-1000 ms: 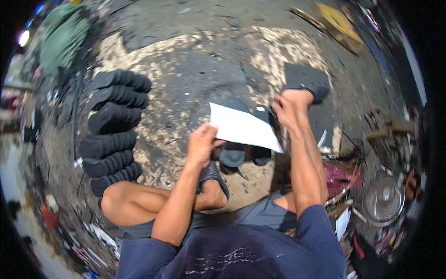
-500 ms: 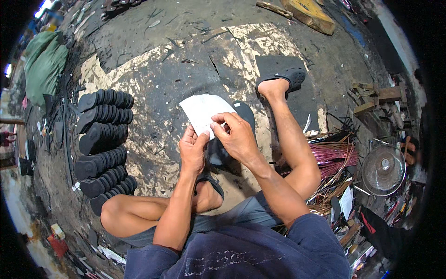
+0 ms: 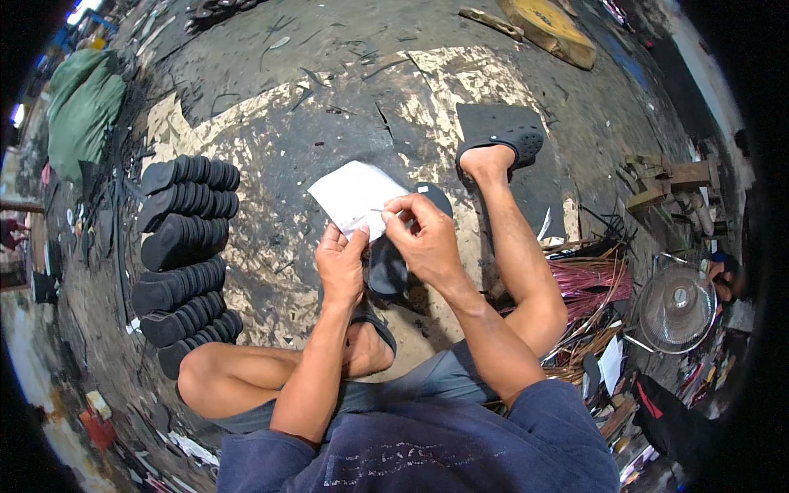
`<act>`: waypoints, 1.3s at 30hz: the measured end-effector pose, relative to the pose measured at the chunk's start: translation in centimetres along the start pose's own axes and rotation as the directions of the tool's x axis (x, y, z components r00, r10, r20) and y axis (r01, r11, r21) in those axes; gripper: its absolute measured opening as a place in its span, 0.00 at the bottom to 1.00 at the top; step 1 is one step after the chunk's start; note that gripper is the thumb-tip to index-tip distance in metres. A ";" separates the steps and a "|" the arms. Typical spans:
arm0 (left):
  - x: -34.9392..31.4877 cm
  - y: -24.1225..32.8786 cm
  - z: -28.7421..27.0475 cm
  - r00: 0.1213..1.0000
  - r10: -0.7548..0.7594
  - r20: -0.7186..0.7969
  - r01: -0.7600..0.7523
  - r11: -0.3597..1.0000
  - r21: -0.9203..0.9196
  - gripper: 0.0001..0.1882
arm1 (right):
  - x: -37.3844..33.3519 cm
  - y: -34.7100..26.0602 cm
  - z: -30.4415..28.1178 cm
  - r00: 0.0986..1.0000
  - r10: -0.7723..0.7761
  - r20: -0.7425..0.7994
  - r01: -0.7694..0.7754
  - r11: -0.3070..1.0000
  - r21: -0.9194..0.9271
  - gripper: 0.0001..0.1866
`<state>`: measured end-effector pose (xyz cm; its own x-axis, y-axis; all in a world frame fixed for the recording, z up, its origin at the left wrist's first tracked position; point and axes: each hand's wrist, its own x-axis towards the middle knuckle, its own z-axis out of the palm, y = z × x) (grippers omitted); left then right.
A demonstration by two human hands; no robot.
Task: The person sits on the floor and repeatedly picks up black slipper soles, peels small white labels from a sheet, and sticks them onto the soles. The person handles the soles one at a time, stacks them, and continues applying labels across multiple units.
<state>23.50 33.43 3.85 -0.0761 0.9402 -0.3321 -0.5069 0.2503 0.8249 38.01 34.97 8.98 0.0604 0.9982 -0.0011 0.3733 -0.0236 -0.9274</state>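
Note:
A white sheet [image 3: 355, 194], bent slightly, is pinched along its lower edge between the thumb and fingers of my left hand [image 3: 340, 267]. At the sheet's right edge, my right hand [image 3: 427, 242] has thumb and forefinger pressed together. A thin, small piece shows at those fingertips; what it is cannot be made out. Beneath and beyond my right hand lies a dark shoe sole [image 3: 388, 271], partly covered by the hand and sheet. Near its far end, a dark rounded sole part [image 3: 437, 197] carries a small white square.
Stacked black soles [image 3: 185, 230] stand in several rows at the left. My right foot, in a dark clog [image 3: 519, 146], rests on a black mat [image 3: 485, 119]. On the right are a bundle of pink and brown strips [image 3: 588, 283], a fan [image 3: 678, 300] and a wooden stand [image 3: 670, 181].
The white sheet has tilted and shifted a little left. My right hand has moved slightly right, and a thin piece now shows at its fingertips.

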 end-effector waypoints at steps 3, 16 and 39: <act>-0.1 -0.1 0.5 1.000 -0.004 0.026 0.005 0.999 -0.041 0.17 | 0.3 1.2 0.9 0.986 -0.165 0.000 0.165 0.986 0.028 0.13; -0.1 -0.3 0.8 0.998 0.034 0.050 -0.036 0.998 0.053 0.16 | 0.0 0.9 1.3 0.989 -0.149 0.021 0.150 0.977 -0.150 0.28; -1.9 -3.8 0.3 0.863 0.020 0.504 -0.487 0.292 0.823 0.15 | 13.3 12.3 3.1 0.911 0.226 0.344 -0.206 0.974 -0.094 0.28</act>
<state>25.80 30.81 1.50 0.3573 0.9331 -0.0398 0.5956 -0.1948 0.7793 40.59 48.15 -3.61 -0.1790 0.9234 -0.3395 0.4384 -0.2340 -0.8678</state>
